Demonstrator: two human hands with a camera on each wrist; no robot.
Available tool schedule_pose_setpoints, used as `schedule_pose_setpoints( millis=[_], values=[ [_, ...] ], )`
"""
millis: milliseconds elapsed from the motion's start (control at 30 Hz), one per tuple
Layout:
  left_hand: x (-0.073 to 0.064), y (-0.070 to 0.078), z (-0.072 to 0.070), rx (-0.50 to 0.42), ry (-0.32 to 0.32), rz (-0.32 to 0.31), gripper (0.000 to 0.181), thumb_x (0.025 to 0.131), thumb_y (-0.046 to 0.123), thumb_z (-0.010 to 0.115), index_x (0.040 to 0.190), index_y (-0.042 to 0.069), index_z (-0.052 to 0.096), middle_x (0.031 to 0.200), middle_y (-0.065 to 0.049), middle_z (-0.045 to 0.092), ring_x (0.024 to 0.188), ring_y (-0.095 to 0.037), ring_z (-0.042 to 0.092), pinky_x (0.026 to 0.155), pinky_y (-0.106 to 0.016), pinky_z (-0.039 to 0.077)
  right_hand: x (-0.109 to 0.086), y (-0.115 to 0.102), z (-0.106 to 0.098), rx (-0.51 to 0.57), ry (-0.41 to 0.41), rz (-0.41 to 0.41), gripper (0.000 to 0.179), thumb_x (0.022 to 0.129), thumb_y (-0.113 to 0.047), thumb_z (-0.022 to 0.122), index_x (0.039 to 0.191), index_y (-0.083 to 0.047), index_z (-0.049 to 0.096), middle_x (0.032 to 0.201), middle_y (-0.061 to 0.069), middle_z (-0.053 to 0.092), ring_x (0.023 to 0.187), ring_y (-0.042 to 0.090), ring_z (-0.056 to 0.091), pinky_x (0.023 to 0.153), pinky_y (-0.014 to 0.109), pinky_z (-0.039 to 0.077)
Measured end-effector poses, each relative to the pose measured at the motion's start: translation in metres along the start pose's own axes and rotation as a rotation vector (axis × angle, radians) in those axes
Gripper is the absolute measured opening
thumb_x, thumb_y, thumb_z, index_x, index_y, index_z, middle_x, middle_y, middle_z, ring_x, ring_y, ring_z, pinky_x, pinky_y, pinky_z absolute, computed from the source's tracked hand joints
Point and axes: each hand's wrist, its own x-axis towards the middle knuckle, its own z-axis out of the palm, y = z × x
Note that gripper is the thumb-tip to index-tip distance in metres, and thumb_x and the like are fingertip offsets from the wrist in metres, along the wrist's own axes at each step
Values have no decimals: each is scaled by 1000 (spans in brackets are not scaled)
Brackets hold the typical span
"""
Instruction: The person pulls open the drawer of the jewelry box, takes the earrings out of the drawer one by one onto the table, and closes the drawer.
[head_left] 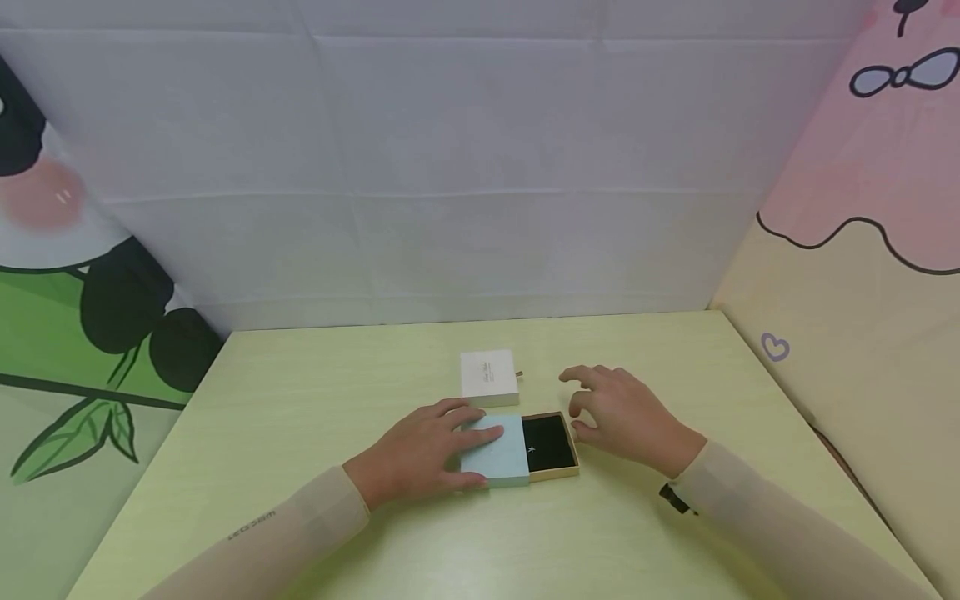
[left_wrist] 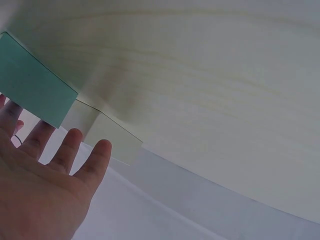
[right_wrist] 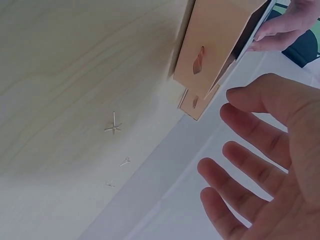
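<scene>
My left hand (head_left: 423, 450) holds a light blue slide-out jewelry box (head_left: 501, 465) on the table, thumb at its near edge, one finger across its top and others at the far edge. Its drawer (head_left: 555, 474) sticks out to the right, showing a black pad (head_left: 549, 442) with a small silver star-shaped piece (head_left: 532, 449). Just right of the drawer, my right hand (head_left: 626, 412) hovers with bent, spread fingers, holding nothing. In the right wrist view, a silver star-shaped piece (right_wrist: 113, 128) and two tiny silver pieces (right_wrist: 125, 161) lie on the table.
A white jewelry box (head_left: 489, 379) with printed lettering and a ribbon tab lies behind the blue one. The pale wooden table (head_left: 315, 375) meets a white cloth backdrop (head_left: 465, 167) at the back. Painted panels stand on both sides.
</scene>
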Motion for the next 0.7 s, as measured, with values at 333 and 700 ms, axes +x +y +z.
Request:
schedule_pose_setpoints(
  millis=[333,700],
  values=[
    [-1,1,-1,1,9,5,73,109,72,74,174,43,59,174,-2,66,165,-34,59,131,-55,58,3,-5,-1,8,7,-17,6,95,-18,95,92,-21,90,147,7,80,114,28,78,97,46,67],
    [0,0,0,7,8,3,73,109,73,73,175,44,58,175,-1,66,165,-34,59,132,-55,57,4,-7,1,-5,27,-46,5,95,-18,95,98,-21,92,147,5,80,114,26,79,98,45,68]
  ],
)
